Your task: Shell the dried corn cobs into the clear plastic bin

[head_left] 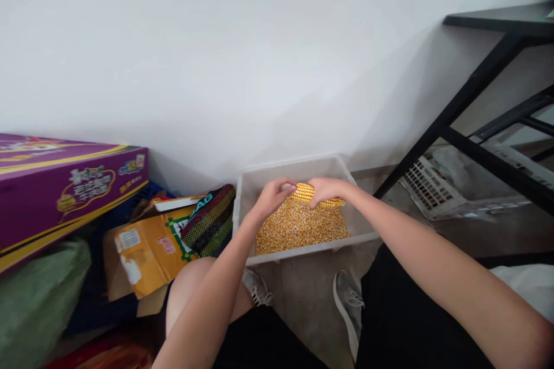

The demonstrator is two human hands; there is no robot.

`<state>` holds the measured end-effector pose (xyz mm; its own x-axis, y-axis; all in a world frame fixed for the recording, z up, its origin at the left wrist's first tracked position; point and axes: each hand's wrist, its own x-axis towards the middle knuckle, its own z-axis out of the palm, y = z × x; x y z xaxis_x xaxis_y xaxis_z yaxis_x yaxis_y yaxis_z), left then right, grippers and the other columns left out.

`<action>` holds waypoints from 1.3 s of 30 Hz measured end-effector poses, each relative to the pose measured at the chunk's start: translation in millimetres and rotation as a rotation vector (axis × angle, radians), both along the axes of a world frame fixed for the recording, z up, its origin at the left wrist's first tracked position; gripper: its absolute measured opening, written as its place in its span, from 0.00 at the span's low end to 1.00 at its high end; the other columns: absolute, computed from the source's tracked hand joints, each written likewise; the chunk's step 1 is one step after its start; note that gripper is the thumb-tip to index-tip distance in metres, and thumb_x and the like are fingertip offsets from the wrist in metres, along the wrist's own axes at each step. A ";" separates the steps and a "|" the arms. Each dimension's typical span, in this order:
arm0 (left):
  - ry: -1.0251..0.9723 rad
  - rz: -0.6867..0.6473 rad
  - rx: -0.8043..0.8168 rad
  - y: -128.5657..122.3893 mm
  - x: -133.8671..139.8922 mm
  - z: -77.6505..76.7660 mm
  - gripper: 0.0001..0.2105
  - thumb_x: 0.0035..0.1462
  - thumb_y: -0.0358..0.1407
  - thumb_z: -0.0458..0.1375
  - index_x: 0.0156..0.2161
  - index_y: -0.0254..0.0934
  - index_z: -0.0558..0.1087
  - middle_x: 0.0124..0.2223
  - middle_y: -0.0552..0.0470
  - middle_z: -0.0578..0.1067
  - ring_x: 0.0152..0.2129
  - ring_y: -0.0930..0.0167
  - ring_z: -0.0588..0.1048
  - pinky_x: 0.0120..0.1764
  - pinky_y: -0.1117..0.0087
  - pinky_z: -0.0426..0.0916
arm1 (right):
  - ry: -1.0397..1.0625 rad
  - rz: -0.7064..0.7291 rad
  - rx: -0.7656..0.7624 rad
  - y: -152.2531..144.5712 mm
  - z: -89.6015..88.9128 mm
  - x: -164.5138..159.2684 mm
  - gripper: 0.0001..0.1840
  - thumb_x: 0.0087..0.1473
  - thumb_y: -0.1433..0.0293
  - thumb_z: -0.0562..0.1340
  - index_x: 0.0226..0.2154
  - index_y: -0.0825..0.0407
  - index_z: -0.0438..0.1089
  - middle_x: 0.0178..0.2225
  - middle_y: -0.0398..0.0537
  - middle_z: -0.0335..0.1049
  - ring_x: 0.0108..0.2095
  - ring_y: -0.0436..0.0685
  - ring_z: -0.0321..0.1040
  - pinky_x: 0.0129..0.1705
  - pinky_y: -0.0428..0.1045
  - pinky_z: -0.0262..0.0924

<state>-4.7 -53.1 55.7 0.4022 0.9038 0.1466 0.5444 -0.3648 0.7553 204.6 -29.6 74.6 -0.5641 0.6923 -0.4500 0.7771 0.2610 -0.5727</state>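
Note:
A yellow ear of corn (303, 191) lies sideways over a white plastic bin (289, 254). My right hand (325, 189) is wrapped round its middle, and the right end sticks out past my palm. At the left tip of the ear, my left hand (272, 197) has its thumb and fingers closed on the end. Loose corn kernels (300, 228) cover the bin's floor below both hands.
A purple printed box (73, 190), an orange-yellow carton (151, 248) and a mesh bag (212, 216) sit left of the bin. To the right are a black-framed table (471, 86) and a white plastic basket (433, 190). A white wall (242, 57) rises behind.

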 end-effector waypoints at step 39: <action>-0.303 -0.104 -0.443 -4.8 18.0 -3.3 0.19 0.49 0.47 0.60 0.42 0.38 0.78 0.40 0.47 0.77 0.33 0.68 0.72 0.25 0.75 0.69 | -0.080 -0.009 0.265 -23.8 1.5 7.1 0.23 0.32 0.63 0.68 0.36 0.52 0.71 0.30 0.47 0.71 0.27 0.53 0.65 0.25 0.46 0.52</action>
